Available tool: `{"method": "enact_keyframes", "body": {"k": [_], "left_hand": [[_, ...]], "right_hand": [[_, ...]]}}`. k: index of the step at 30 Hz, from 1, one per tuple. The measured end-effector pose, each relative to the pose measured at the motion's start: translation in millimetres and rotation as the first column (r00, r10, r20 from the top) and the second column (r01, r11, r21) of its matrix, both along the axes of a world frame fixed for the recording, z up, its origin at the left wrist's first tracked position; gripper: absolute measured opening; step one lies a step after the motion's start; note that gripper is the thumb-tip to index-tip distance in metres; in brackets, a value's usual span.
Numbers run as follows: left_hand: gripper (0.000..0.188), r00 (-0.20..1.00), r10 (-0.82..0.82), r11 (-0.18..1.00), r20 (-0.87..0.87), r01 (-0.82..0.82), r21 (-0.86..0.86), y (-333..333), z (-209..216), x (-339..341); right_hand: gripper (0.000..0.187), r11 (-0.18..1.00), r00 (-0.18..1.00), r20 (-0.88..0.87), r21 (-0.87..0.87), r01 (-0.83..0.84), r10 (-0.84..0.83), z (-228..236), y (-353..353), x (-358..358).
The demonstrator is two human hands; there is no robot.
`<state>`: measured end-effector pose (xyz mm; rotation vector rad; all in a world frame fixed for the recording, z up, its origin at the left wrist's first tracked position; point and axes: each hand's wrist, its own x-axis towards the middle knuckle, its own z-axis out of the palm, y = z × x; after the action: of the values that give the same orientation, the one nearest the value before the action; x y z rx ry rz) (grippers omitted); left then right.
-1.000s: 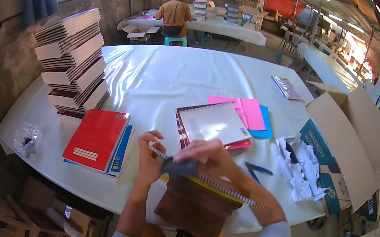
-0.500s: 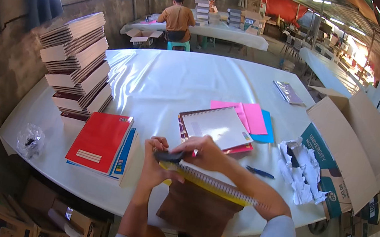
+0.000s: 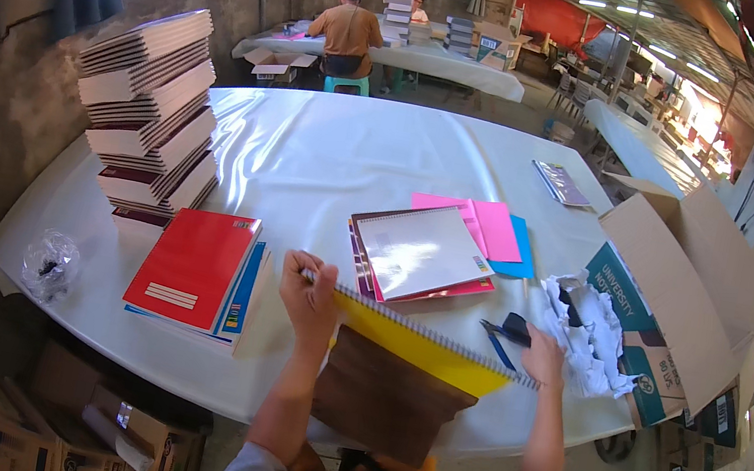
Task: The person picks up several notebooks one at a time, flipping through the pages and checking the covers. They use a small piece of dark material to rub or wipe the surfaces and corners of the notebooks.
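Note:
A spiral notebook with a yellow cover is held at the table's near edge, its wire coil running along the upper side. My left hand is closed round the coil's left end. Near the coil's right end, my right hand is closed on a small black tool, whose exact kind I cannot make out. A blue pen-like thing lies just below that tool. Below the yellow notebook is a brown panel. Beyond my hands lies a white-covered spiral notebook on other notebooks.
Pink sheets and a blue one lie further off. Left are red and blue notebooks, a tall notebook stack and a clear plastic roll. Crumpled white paper and an open carton stand right. People sit behind.
My right hand has moved right, away from the notebook's left end, carrying the black tool to beside the blue thing. My left hand keeps hold of the notebook's left end.

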<state>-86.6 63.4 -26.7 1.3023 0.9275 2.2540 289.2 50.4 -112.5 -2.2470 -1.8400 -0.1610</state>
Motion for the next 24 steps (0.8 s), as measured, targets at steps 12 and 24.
{"method": "enact_keyframes", "body": {"k": [12, 24], "left_hand": [[0.047, 0.803, -0.134, 0.963, 0.58, 0.244, -0.115, 28, 18, -63], [0.054, 0.737, -0.252, 0.964, 0.627, 0.249, 0.094, 25, 78, -113]], "right_hand": [[0.067, 0.898, 0.547, -0.74, 0.177, -0.402, 0.391, 71, -86, -147], [0.035, 0.814, 0.126, -0.827, 0.491, -0.311, 0.547, 100, -27, -145]]}}
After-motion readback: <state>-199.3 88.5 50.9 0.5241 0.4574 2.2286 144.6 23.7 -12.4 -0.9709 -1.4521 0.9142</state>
